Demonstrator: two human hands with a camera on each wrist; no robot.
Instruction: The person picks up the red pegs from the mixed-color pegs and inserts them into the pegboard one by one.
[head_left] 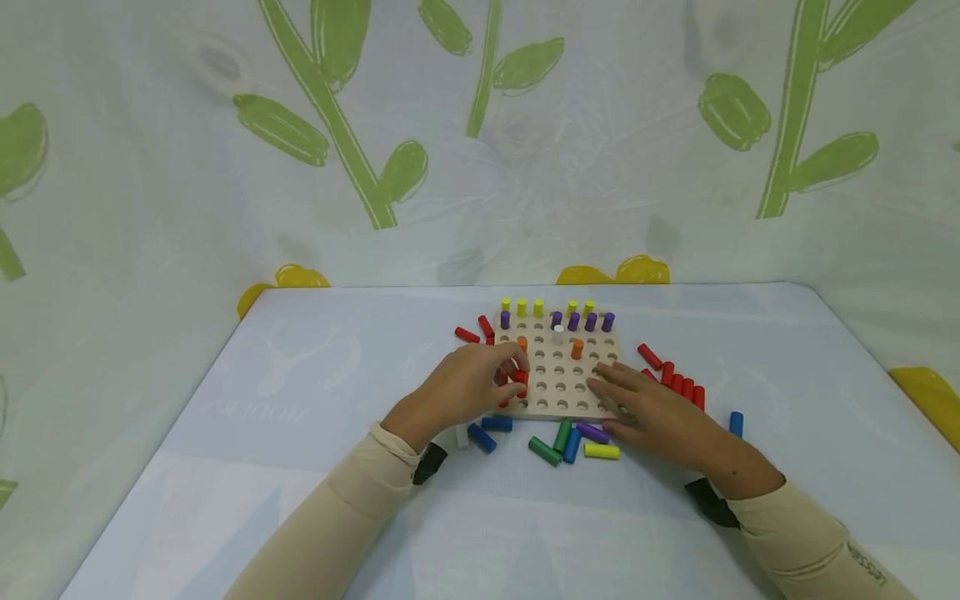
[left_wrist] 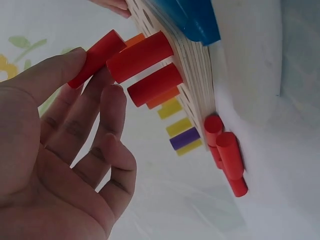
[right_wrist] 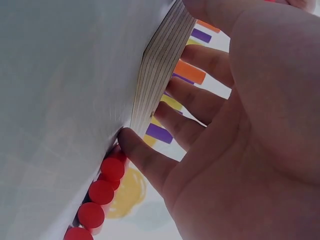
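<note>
My left hand (head_left: 467, 382) pinches a red wooden peg (left_wrist: 99, 59) between thumb and fingers above the pegboard's front left corner. Two more red pegs (left_wrist: 141, 57) stand in the board right beside it. The light wooden pegboard (head_left: 561, 408) has rows of round holes. Yellow pegs (head_left: 538, 308) line its far row, with purple pegs (head_left: 573, 322) in front of them. A white peg (head_left: 558, 334) and an orange peg (head_left: 577, 349) stand nearer the middle. My right hand (head_left: 670, 418) lies with fingers extended over the board's right edge, its fingertips at the rim in the right wrist view.
Loose red pegs (head_left: 677, 384) lie in a row right of the board, others (head_left: 467, 334) at its far left. Blue (head_left: 482, 438), green (head_left: 545, 451), purple (head_left: 592, 432) and yellow pegs (head_left: 602, 452) lie in front. A blue peg (head_left: 737, 424) is beyond the right hand.
</note>
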